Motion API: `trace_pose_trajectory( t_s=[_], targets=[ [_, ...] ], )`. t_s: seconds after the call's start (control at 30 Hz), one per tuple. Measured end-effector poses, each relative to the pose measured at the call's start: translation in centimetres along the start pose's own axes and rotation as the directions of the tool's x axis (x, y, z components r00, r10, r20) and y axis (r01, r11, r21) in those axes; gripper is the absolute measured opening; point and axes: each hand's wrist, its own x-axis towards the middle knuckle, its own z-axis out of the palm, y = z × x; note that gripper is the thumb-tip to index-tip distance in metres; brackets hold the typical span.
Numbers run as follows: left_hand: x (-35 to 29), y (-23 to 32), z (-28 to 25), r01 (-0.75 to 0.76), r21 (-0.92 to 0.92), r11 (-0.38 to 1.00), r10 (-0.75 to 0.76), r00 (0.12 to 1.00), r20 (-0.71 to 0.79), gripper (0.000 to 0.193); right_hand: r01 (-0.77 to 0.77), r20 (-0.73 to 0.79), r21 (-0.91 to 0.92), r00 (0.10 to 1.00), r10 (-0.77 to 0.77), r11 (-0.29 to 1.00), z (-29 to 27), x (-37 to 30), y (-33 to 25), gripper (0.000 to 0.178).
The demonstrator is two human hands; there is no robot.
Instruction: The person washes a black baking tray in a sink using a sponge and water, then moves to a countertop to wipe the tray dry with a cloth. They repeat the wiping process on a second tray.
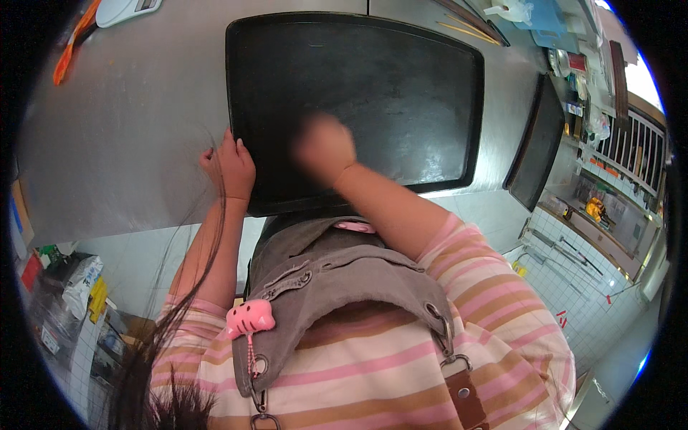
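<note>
A large black baking tray (401,93) with a raised rim lies on the steel worktop in front of me. My left hand (235,168) is at the tray's left edge, its fingers closed on the rim near the front corner. Over the left part of the tray's surface, my right hand (330,149) is curled and smeared by motion. A dark blur covers its fingertips, and what they hold cannot be made out against the black tray. No food or other item shows on the tray's surface.
A steel worktop (136,136) surrounds the tray. At the far left are a white scale (125,10) and an orange-handled tool (66,61). Thin sticks (469,30) lie at the far right. Another dark tray (537,143) leans on the right. Bags and boxes (64,301) stand at lower left.
</note>
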Motion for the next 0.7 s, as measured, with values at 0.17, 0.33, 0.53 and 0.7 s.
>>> trace_pose_trajectory(
  t_s=[0.17, 0.33, 0.53, 0.7],
  targets=[
    [0.1, 0.0, -0.2, -0.016, 0.022, 1.000, 0.015, 1.000, 0.025, 0.038, 0.282, 0.310, 0.187, 0.892, -0.329, 0.941, 0.4, -1.1, -0.9, 0.016],
    [-0.1, 0.7, -1.0, -0.020, -0.025, 0.999, 0.020, 1.000, -0.012, 0.038, -0.081, -0.326, 0.052, 0.941, 0.093, 0.995, -8.0, 0.2, 9.9, 0.027],
    [0.2, 0.6, -0.3, -0.024, -0.005, 1.000, 0.024, 1.000, -0.005, 0.037, -0.343, -0.462, -0.196, 0.859, 0.222, 0.919, -8.9, 0.7, 19.2, 0.026],
    [0.1, 0.4, 0.2, -0.059, -0.067, 0.996, 0.052, 0.993, -0.105, 0.036, -0.268, -0.332, -0.169, 0.922, 0.201, 0.949, -6.1, 0.6, 15.6, 0.021]
  ],
)
